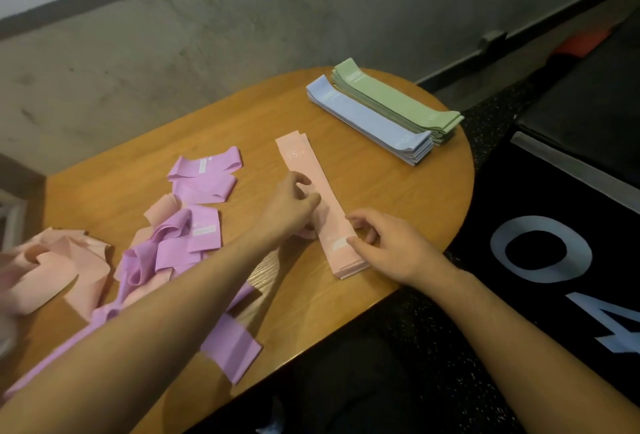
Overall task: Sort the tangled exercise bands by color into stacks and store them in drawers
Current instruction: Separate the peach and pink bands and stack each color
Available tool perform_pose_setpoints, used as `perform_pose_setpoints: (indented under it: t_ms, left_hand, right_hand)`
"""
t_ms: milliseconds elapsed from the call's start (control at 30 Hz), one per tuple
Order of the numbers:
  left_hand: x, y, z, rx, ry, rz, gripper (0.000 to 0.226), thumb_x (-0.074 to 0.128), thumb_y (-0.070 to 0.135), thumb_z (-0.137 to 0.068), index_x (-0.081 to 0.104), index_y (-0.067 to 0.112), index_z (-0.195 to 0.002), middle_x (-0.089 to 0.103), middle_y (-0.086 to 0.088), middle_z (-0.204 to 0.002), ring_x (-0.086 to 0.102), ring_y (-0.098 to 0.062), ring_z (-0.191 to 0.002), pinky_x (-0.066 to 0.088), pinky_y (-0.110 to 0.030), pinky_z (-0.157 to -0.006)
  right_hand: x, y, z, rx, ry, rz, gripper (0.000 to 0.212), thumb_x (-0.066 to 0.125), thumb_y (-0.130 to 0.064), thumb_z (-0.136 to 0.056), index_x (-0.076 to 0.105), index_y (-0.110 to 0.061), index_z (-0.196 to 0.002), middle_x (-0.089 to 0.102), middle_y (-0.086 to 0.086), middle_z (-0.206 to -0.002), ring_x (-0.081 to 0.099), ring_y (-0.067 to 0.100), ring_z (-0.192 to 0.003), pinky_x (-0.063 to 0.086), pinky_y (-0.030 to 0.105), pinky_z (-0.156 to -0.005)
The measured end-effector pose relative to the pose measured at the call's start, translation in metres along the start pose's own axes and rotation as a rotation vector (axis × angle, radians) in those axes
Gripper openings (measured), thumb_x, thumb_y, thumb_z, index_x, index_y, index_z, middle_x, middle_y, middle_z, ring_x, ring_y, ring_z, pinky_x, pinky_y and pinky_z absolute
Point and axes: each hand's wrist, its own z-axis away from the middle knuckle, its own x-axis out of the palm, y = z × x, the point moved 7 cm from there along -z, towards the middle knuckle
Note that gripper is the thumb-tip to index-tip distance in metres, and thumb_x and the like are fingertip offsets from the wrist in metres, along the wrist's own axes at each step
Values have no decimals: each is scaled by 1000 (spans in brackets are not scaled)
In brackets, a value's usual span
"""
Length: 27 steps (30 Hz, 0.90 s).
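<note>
A flat stack of pink bands [304, 170] lies lengthwise in the middle of the wooden table [398, 187]. My left hand [294, 205] rests on the stack's left edge with curled fingers pinching a pink band. My right hand [391, 246] pinches the stack's near end between thumb and fingers. A tangle of purple bands [180, 236] and loose pink bands [59, 267] lies at the left. A blue stack [370, 122] and a green stack [398, 101] lie side by side at the table's far right.
A concrete wall [173, 52] runs behind the table. To the right stands a black box [554, 260] with large white figures on it. Dark speckled floor [415, 347] shows below the table's near edge. No drawers are in view.
</note>
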Motion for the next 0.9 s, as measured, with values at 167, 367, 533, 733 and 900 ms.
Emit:
perform_pose_setpoints:
  t_ms: [167, 367, 533, 733, 900]
  left_hand:
    - [6, -3, 11, 26, -3, 52, 29, 62, 22, -98, 50, 20, -124, 49, -10, -121, 70, -27, -88, 62, -35, -59]
    - [-18, -6, 24, 95, 10, 21, 20, 56, 24, -100, 52, 19, -120, 58, -5, -111, 73, -24, -67, 63, -39, -59]
    - [-63, -10, 36, 312, 235, -86, 9, 57, 20, -96, 64, 23, -101, 61, 10, -96, 60, -10, -81, 50, -31, -75]
    - [-119, -46, 65, 411, 342, -44, 17, 58, 13, -95, 63, 29, -95, 62, 12, -88, 54, 0, -69, 44, -20, -67]
    - [-174, -80, 94, 505, 469, -165, 17, 59, 7, -88, 65, 21, -96, 65, 8, -97, 57, 3, -89, 44, -18, -79]
  right_hand:
    - [3, -8, 6, 11, -3, 5, 42, 59, -37, -96, 51, -34, -137, 54, -13, -119, 57, 4, -87, 50, 22, -81]
    - [-4, -22, 4, -10, 92, 49, 34, 58, -36, -96, 56, -35, -130, 47, -19, -118, 46, -10, -81, 44, 23, -80]
    - [6, -54, -3, -69, 93, 0, 27, 58, -34, -97, 60, -35, -124, 55, -18, -111, 54, 3, -85, 50, 27, -78]
    - [44, -97, -21, -139, 21, -84, 22, 61, -29, -96, 66, -31, -117, 62, -16, -103, 59, 5, -89, 52, 24, -78]
    - [81, -126, -42, -181, -7, -116, 19, 62, -25, -95, 68, -31, -112, 65, -13, -98, 59, 5, -82, 50, 24, -77]
